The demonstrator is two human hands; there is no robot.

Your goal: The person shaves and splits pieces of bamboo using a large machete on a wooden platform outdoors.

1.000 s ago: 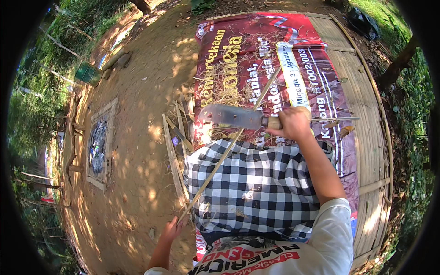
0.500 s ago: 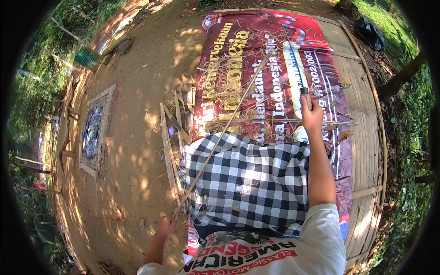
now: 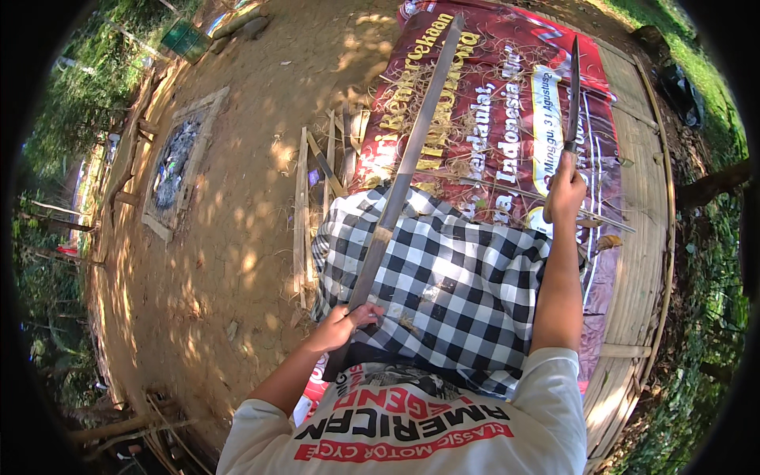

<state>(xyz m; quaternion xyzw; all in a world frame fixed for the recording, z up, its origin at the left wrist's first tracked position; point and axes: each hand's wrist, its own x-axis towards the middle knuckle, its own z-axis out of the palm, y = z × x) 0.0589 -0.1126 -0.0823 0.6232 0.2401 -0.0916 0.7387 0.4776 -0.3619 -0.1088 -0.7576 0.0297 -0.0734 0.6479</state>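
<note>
I looked down through the head camera and saw the left hand (image 3: pixel 342 323), low and just left of the middle, closed around the lower part of a long flat strip (image 3: pixel 416 142), with its fingertips showing on the right side of it. The strip slanted from there up to the top of the frame, its far end right of centre, crossing above a black-and-white checked cloth (image 3: pixel 443 285) spread over the lap; I couldn't tell whether it touched the cloth. At centre right, the right hand (image 3: pixel 567 192) was wrapped tight around the handle of a big knife (image 3: pixel 575 87), whose blade pointed to the upper edge, nearly edge-on to me and well apart from the strip. Under both lay a red banner (image 3: pixel 598 75), littered with curly shavings (image 3: pixel 392 107), on a bamboo platform (image 3: pixel 633 293) that ran down the right side. A thin stick (image 3: pixel 606 221) lay across the banner and passed behind the right hand, with a brown leaf (image 3: pixel 608 242) near its right end. Left of the cloth, I saw pale slats (image 3: pixel 302 214) on the dirt ground (image 3: pixel 237 317). Farther off at upper left were a framed ash pit (image 3: pixel 172 170) and a green bin (image 3: pixel 186 39).
</note>
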